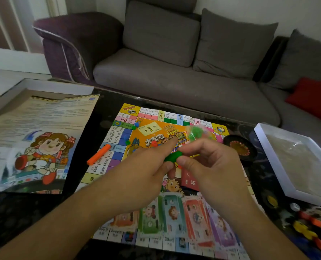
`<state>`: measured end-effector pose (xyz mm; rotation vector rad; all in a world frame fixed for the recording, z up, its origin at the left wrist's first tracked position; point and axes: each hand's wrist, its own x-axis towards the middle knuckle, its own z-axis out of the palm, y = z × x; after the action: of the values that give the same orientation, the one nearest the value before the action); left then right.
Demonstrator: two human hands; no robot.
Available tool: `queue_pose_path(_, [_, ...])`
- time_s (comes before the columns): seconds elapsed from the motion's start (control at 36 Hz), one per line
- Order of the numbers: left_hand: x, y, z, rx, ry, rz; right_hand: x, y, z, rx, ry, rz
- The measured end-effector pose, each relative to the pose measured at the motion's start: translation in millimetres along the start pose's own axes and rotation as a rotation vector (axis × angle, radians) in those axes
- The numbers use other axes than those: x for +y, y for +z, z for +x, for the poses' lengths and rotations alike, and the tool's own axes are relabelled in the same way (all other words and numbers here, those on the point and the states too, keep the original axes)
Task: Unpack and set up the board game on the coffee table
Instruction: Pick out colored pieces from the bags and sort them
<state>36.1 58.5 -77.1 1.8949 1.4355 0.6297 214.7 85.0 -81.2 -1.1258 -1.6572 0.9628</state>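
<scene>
Over the middle of the colourful paper game board [156,136] on the dark tabletop [107,102], the left hand [146,166] and right hand [210,162] both pinch one small green plastic piece [171,156] between them, its long axis running hand to hand. A clear bag of green pieces [197,133] sits just beyond the right hand.

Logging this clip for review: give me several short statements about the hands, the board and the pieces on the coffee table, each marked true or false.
1. Both hands, left hand and right hand, hold a green piece. True.
2. The game board is still folded shut. False: it lies open flat on the coffee table.
3. An orange stick lies on the board's left edge. True.
4. The play money is stacked on the sofa. False: it is fanned along the board's near edge.
5. The red cushion lies on the sofa. True.
</scene>
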Motion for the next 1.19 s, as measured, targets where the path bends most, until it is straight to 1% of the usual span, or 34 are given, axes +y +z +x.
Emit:
queue_pose_path(0.17, [-7.3, 5.7, 1.4, 0.007, 0.037, -0.025, 1.0, 3.1, -0.9, -0.016, 0.021, 0.029])
queue_pose_path(0.25, [-6.2, 8.0, -1.0, 0.057, 0.032, -0.199, 2.2, 4.3, -1.2, -0.009, 0.021, 0.064])
queue_pose_path(0.33, [-6.8, 9.8, 8.4, 0.059, -0.086, -0.417, 6.2, 7.9, -1.1, 0.02, -0.005, -0.029])
queue_pose_path(0.42, [-7.3, 12.0, 17.8, 0.068, -0.279, -0.625, 7.8, 10.4, -4.1, -0.049, -0.01, -0.019])
queue_pose_path(0.44, [-10.1, 11.2, 19.0, 0.089, -0.314, -0.648, 6.7, 10.7, -5.3, -0.068, -0.004, -0.013])
queue_pose_path(0.53, [-15.3, -0.3, 23.7, 0.146, -0.358, -0.596, 6.8, 8.2, -4.5, -0.034, 0.031, -0.015])
queue_pose_path(0.58, [-23.5, -11.3, 25.9, 0.233, -0.427, -0.575, 10.6, 4.3, -0.7, 0.013, 0.068, -0.041])
queue_pose_path(0.64, [-34.1, -22.6, 27.1, 0.32, -0.435, -0.552, 17.8, 0.7, 3.9, 0.048, 0.11, -0.071])
queue_pose_path(0.72, [-45.6, -38.9, 30.9, 0.445, -0.489, -0.525, 32.5, -0.1, 10.3, 0.059, 0.176, -0.133])
queue_pose_path(0.75, [-47.7, -42.9, 32.7, 0.463, -0.505, -0.531, 37.8, 1.0, 12.4, 0.049, 0.192, -0.167])
queue_pose_path(0.86, [-50.2, -49.4, 32.9, 0.498, -0.513, -0.558, 53.5, 8.2, 19.6, -0.026, 0.189, -0.325])
queue_pose_path(0.97, [-55.8, -49.5, 40.0, 0.542, -0.62, -0.617, 62.3, 25.0, 32.2, -0.125, 0.114, -0.555])
queue_pose_path(1.06, [-48.4, -54.3, 46.0, 0.504, -0.699, -0.634, 70.1, 40.6, 44.7, -0.191, 0.046, -0.737])
queue_pose_path(1.11, [-47.5, -55.4, 49.0, 0.478, -0.732, -0.609, 74.0, 49.4, 51.2, -0.227, 0.018, -0.79])
queue_pose_path(1.19, [-47.9, -57.6, 51.3, 0.441, -0.775, -0.542, 78.4, 60.8, 58.8, -0.258, 0.03, -0.849])
